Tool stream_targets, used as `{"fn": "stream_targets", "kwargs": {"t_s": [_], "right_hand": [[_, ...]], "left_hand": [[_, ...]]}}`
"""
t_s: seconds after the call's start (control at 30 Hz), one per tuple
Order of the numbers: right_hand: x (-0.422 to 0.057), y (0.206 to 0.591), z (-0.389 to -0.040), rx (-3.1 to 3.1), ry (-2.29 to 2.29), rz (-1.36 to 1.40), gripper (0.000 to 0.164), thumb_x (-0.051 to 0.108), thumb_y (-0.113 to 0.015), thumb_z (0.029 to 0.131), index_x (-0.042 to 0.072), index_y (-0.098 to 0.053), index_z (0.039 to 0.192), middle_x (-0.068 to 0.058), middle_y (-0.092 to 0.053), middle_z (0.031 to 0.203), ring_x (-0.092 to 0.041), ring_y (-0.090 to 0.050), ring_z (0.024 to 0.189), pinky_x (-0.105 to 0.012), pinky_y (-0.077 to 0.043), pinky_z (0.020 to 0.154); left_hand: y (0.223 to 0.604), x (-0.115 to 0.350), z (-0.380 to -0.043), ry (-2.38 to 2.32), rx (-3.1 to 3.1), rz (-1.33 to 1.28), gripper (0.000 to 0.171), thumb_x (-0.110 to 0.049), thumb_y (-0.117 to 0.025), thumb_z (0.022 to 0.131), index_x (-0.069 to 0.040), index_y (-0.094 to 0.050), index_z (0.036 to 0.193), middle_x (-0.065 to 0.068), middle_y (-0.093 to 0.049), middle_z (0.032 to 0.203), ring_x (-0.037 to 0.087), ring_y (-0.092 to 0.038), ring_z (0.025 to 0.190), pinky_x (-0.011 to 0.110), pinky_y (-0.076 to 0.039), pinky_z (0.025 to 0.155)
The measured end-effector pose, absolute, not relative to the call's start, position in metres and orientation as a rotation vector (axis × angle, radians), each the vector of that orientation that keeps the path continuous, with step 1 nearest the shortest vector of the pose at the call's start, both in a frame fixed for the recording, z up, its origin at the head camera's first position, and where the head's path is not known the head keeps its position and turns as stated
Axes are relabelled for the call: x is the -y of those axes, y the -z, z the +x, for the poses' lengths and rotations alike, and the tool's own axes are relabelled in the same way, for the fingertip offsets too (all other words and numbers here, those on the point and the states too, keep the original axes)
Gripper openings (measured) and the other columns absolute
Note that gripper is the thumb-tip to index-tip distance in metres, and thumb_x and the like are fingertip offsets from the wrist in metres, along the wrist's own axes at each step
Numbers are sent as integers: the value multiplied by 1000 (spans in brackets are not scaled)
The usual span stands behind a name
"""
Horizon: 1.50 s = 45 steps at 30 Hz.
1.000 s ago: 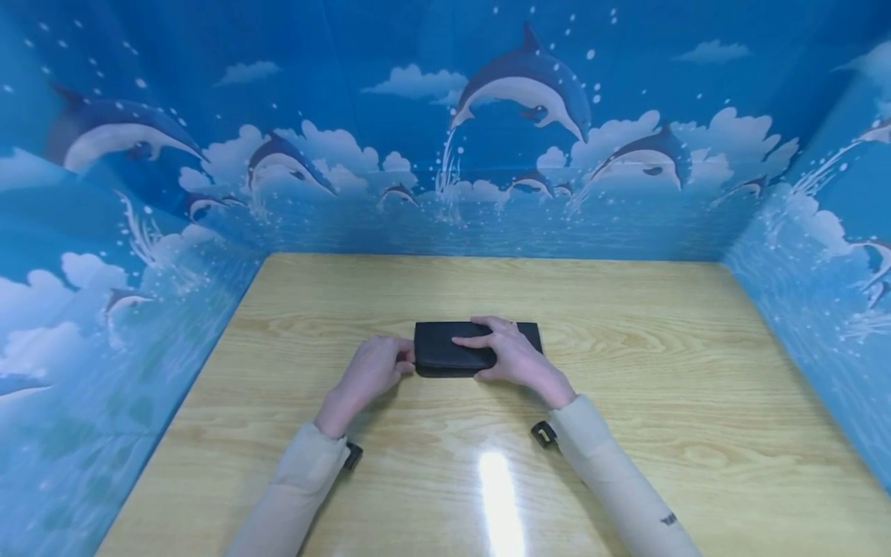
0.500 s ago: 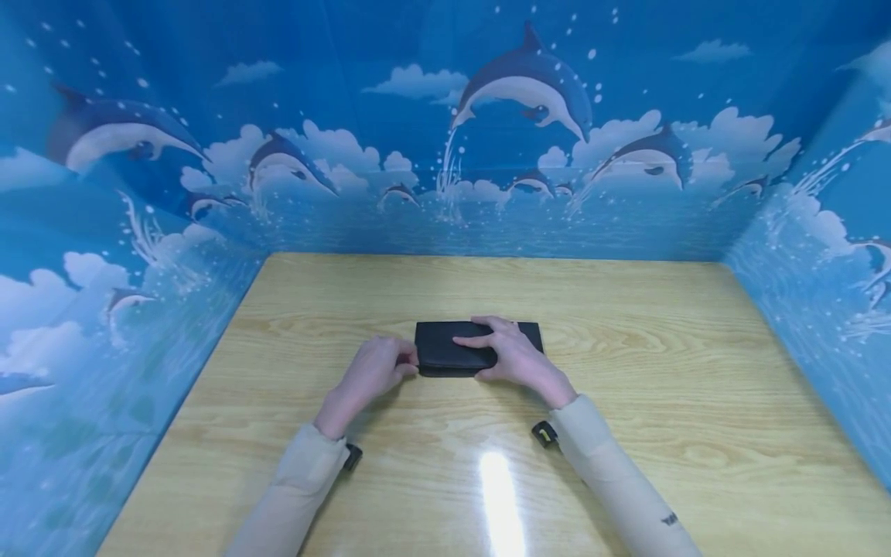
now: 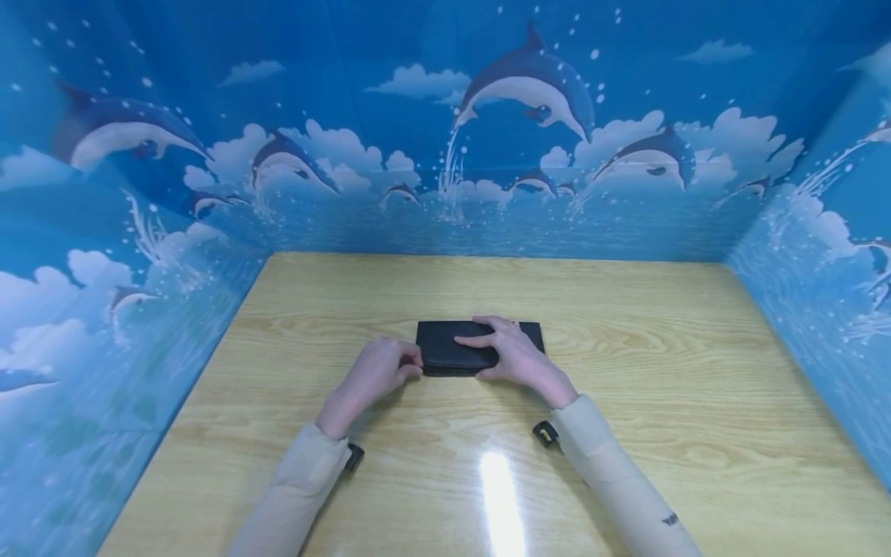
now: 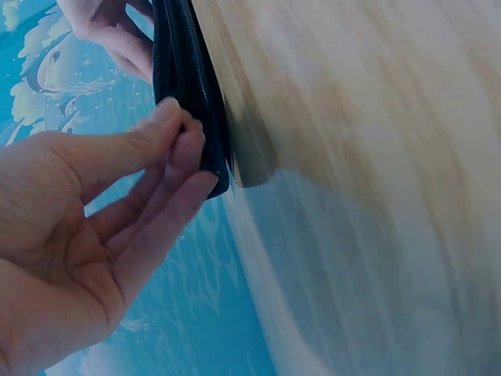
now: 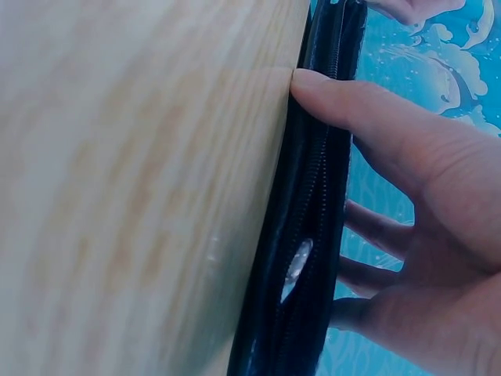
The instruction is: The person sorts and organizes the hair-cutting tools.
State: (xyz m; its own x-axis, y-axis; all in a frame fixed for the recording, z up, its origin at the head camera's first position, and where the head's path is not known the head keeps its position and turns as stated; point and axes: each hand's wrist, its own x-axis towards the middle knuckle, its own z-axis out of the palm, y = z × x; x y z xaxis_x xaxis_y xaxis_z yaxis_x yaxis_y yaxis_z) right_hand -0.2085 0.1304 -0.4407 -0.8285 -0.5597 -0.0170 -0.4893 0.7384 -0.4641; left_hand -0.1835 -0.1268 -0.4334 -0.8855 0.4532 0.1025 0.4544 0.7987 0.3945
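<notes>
A long black zippered wallet [image 3: 452, 345] lies flat on the wooden table, its zipper along the edge facing the person. At its front left corner, my left hand [image 3: 379, 370] pinches with thumb and index finger at the zipper's end; the pull is hidden between the fingertips. My right hand [image 3: 515, 356] grips the wallet across its width, thumb [image 5: 325, 94] on the front edge and fingers spread over the top. In the right wrist view, the zipper teeth [image 5: 322, 176] part into a narrow gap, with something whitish and shiny [image 5: 297, 266] showing inside.
The wood-grain table [image 3: 661, 387] reaches back to a blue dolphin-print curtain [image 3: 390, 155], which also closes off the left and right sides. A bright light reflection [image 3: 501, 495] lies on the tabletop near the front. Small black devices sit at both wrists.
My left hand has shifted slightly to the right along the wallet's front edge, its fingertips now overlapping the corner. My right hand and the wallet stay in place.
</notes>
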Motion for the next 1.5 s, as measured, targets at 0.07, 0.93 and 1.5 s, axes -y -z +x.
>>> {"fn": "stream_targets", "kwargs": {"t_s": [0.07,0.93,1.5], "right_hand": [[-131,440,-208,-2785,680,-844,70,17,-89,79,25,-60,142,-18,-35,160,-46,-34,144,-68,-20,118],[-129,439,-208,-2779,678,-813,71,17,-88,79,26,-60,143,-17,-34,161,-45,-31,146,-67,-17,119],[-129,440,-207,-2778,675,-806,70,17,-88,80,27,-59,143,-16,-33,161,-44,-30,147,-65,-16,121]], "left_hand": [[434,126,-184,656,2974,-768,14,-15,-82,85,-18,-71,77,-5,-70,75,7,-56,63,27,-49,61],[434,122,-180,669,2981,-770,10,-16,-83,83,-17,-75,78,-6,-69,72,4,-54,62,22,-47,59],[438,118,-181,721,2966,-731,11,-14,-86,81,-16,-76,76,-3,-72,74,5,-63,65,21,-54,64]]}}
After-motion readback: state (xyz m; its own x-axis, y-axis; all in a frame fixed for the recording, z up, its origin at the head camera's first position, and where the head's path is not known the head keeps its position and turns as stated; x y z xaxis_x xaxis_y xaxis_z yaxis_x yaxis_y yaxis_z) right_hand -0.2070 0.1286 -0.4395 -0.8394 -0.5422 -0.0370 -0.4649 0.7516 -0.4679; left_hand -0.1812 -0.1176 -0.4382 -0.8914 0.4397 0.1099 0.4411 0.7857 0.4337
